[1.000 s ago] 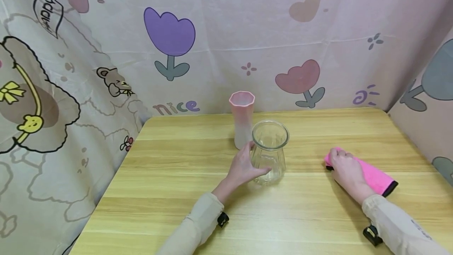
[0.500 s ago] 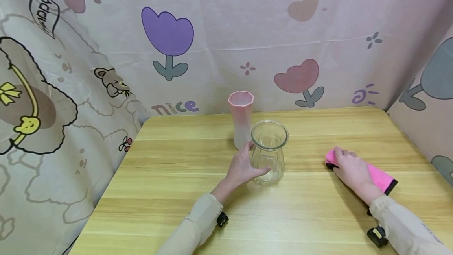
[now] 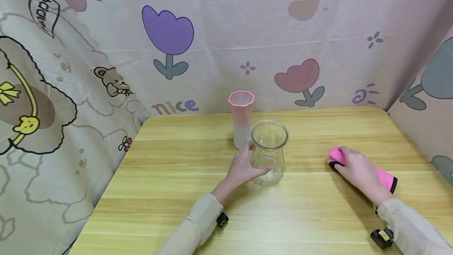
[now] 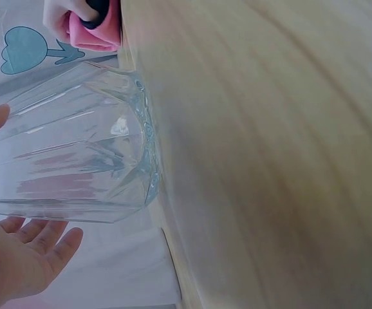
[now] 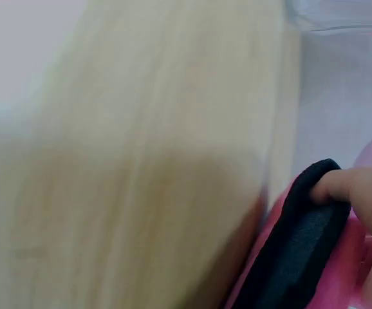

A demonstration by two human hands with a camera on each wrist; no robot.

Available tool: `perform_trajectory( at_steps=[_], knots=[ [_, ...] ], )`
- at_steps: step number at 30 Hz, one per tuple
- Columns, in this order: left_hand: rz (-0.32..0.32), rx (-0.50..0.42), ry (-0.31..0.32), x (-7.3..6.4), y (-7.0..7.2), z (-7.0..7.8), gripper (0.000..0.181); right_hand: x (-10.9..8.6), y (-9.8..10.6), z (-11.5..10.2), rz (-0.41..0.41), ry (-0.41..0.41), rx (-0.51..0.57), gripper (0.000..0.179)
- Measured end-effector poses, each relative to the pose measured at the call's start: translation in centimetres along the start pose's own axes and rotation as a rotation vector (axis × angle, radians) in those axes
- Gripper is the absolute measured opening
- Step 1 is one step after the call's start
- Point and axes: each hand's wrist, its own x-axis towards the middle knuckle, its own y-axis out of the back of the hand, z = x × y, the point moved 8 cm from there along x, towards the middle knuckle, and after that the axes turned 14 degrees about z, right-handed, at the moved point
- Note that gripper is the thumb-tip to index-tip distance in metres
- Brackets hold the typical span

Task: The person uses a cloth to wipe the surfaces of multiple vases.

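Observation:
A clear glass vase with a round rim and ribbed sides stands upright on the table. My left hand holds it from the left, thumb on the near side and fingers round the far side. In the left wrist view, the fingers show along the vase's side. At the right, my right hand grips the left end of a folded pink cloth with black edging. The right wrist view has the thumb pressed on the cloth's black border; the other fingers are mostly hidden.
A tall pink-to-white vase with an angular rim stands just behind and left of the glass one. The wooden table meets a printed fabric backdrop along its far edge, with more fabric on both sides.
My right hand has shifted slightly to the right, and the gripped end of the pink cloth has turned up, showing more of its black edge. The left hand and both vases stay put.

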Motion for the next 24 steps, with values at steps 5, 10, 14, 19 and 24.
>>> perform_trajectory(
  at_steps=[5, 10, 14, 19, 24],
  knots=[
    [-0.013, -0.021, 0.030, 0.0, 0.0, -0.1, 0.084, 0.4, 0.7, 0.0, 0.011, -0.119, 0.063, 0.047],
    [-0.014, -0.017, 0.029, -0.1, 0.0, -0.1, 0.084, 0.9, 1.6, -1.2, 0.117, -0.171, 0.102, 0.045],
    [-0.013, -0.014, 0.029, -0.1, 0.0, -0.1, 0.084, 1.5, 2.1, -2.8, 0.208, -0.184, 0.167, 0.041],
    [-0.013, -0.022, 0.032, -0.1, 0.0, -0.1, 0.084, 2.1, 2.1, -5.0, 0.333, -0.205, 0.281, 0.036],
    [-0.018, -0.020, 0.047, -0.1, 0.0, -0.2, 0.084, 2.5, 2.0, -7.2, 0.463, -0.202, 0.411, 0.036]
  ],
)
